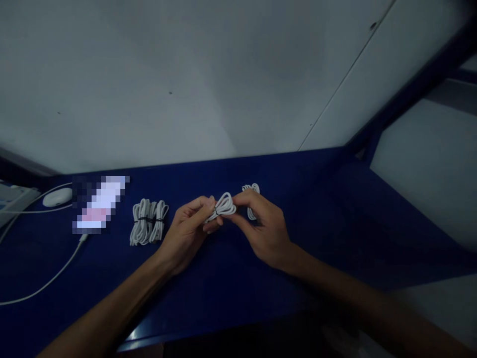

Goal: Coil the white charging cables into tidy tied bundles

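Both of my hands pinch one small coiled white cable (222, 206) just above the dark blue table (231, 278). My left hand (188, 233) grips its left end, where a dark tie wraps the coil. My right hand (261, 226) holds the right end between thumb and fingers. Another white cable coil (252, 191) lies on the table behind my right hand, partly hidden by it. Two tied white cable bundles (148, 222) lie side by side to the left of my left hand.
A blurred-out object (99, 204) with a white cord (48, 281) running from it lies at the left. A white mouse (56, 197) and a pale device (11, 199) sit at the far left. A white wall (186, 84) backs the table.
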The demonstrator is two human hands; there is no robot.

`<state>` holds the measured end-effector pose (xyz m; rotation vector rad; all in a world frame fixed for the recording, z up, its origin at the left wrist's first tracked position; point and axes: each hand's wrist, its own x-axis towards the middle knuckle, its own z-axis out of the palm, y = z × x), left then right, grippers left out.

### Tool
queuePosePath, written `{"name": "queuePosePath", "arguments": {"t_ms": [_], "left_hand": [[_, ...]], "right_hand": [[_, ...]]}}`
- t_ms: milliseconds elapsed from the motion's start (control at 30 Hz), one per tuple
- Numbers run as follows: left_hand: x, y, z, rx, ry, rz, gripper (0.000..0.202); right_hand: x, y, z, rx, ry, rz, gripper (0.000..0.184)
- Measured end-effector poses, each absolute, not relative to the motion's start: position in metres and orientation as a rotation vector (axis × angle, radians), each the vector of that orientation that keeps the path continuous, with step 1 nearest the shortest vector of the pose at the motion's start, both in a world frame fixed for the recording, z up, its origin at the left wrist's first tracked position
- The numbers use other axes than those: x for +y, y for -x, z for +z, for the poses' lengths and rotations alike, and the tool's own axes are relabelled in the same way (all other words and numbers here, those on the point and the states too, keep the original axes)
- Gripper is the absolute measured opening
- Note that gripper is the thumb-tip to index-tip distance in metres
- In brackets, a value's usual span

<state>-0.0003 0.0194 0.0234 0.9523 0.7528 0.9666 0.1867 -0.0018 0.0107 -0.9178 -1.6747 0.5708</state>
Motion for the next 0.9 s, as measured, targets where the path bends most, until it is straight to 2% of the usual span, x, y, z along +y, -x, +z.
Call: {"name": "queuePosePath", "arguments": {"t_ms": [100, 200, 300, 400, 600, 900], "left_hand": [[0.022, 0.003, 0.027, 0.758, -0.990, 0.898, 0.029], [0.024, 0.005, 0.029, 0.750, -0.975, 0.831, 0.028], [0.026, 0.007, 0.029, 0.746, -0.893, 0.769, 0.022], [0.027, 0.009, 0.028, 0.734, -0.809, 0.709, 0.016], [0.028, 0.013, 0.023, 0.720, -0.773, 0.678, 0.013], [0.015, 0.002, 0.033, 1.014, -1.402, 1.094, 0.011]], "right_hand": [[0.000, -0.193, 0.009, -1.793, 0.780, 0.409, 0.020], [0.001, -0.198, 0.006, -1.881, 0.685, 0.289, 0.037], [0.002, -0.201, 0.004, -1.917, 0.628, 0.228, 0.052], [0.002, -0.201, 0.004, -1.933, 0.597, 0.209, 0.059], [-0.002, -0.199, 0.007, -1.952, 0.606, 0.210, 0.054], [-0.004, -0.189, 0.012, -1.775, 0.748, 0.293, 0.040]]}}
